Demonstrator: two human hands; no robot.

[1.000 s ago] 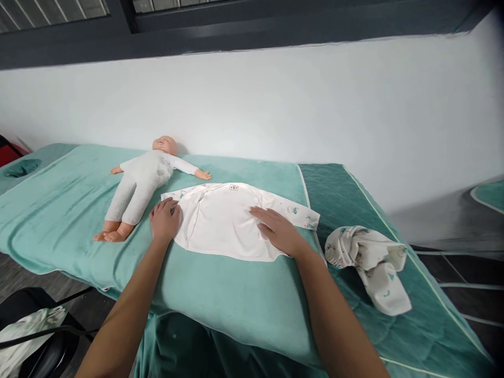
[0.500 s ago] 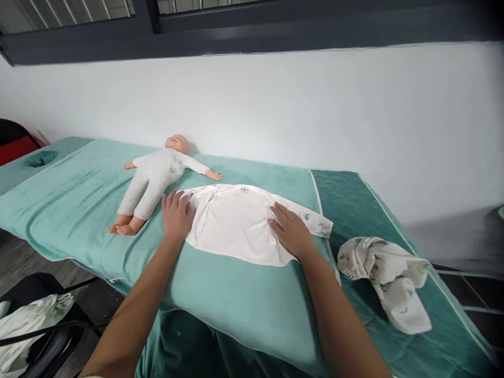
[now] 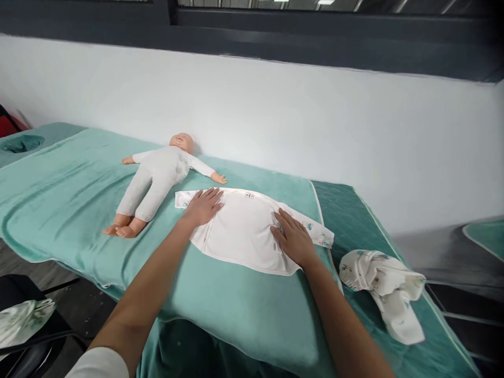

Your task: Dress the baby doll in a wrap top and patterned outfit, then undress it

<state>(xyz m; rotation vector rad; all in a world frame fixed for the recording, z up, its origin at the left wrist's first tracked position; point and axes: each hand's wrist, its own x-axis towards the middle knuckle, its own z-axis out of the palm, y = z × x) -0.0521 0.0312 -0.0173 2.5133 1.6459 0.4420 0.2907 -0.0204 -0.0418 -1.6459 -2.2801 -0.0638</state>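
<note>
A small white baby shirt (image 3: 240,231) lies spread out on the green bed cover, its sleeves stretched to both sides and a label at the neckline. My left hand (image 3: 203,206) rests flat on its left shoulder area, fingers extended. On the right side of the shirt, my right hand (image 3: 294,236) lies flat with fingers spread, near the patterned right sleeve (image 3: 315,231). Left of the shirt, a baby doll (image 3: 159,176) in a white body suit lies on its back with arms out, its head toward the wall.
A crumpled patterned cloth (image 3: 384,289) lies on the darker green cover (image 3: 346,210) at the right. The bed (image 3: 71,184) stands against a white wall (image 3: 252,115). At lower left is a black chair (image 3: 39,341) with a cloth (image 3: 23,321) on it.
My left hand has moved right from the left sleeve onto the shirt's shoulder, uncovering the sleeve's end. My right hand stays on the shirt. The view has tilted slightly.
</note>
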